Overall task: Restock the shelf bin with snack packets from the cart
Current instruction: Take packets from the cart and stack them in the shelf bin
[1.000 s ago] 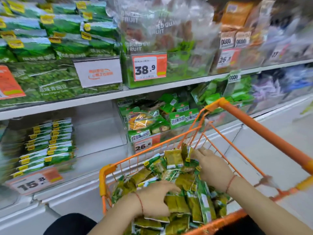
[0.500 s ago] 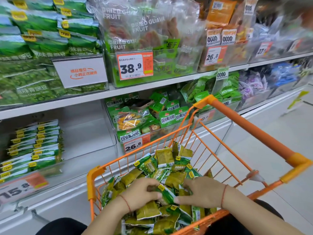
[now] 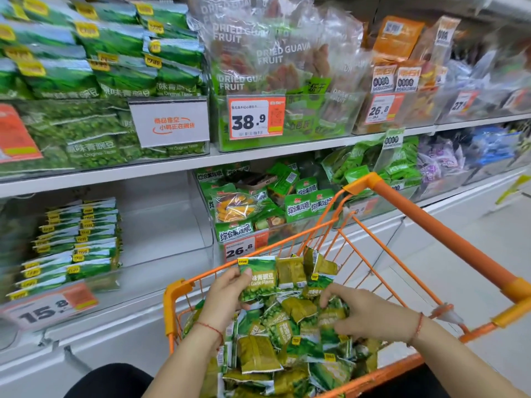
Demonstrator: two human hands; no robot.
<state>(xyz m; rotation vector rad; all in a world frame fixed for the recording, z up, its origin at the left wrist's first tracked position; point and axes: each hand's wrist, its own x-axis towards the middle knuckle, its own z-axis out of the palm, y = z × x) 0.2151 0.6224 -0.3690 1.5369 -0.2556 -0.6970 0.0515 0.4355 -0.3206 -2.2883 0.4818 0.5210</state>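
Packets are coming up out of the pile now: our left hand (image 3: 227,294) has lifted a small fanned bunch of green snack packets (image 3: 260,278) clear of the heap, where half a second ago both hands were pressed flat and low among them. We can see that left grip closed on the bunch, thumb across the front of the nearest packet, the one reading garlic flavour, with more tucked behind it. Our right hand (image 3: 362,317) sits further right on the heap in the orange cart (image 3: 431,239), fingers curled down into another cluster of packets; it looks to be gathering them, though whether it has a firm hold we cannot quite tell. The rest of the stock lies loose in the cart, near us. The shelf bin (image 3: 161,225) waits on the lower shelf to the far left, with upright rows of matching packets filling only its left part, and a price tag reading 15.8 (image 3: 48,308) on its front. So, by our reckoning, the sorting has turned into a pickup, and the next move would be a carry leftward to that open space.
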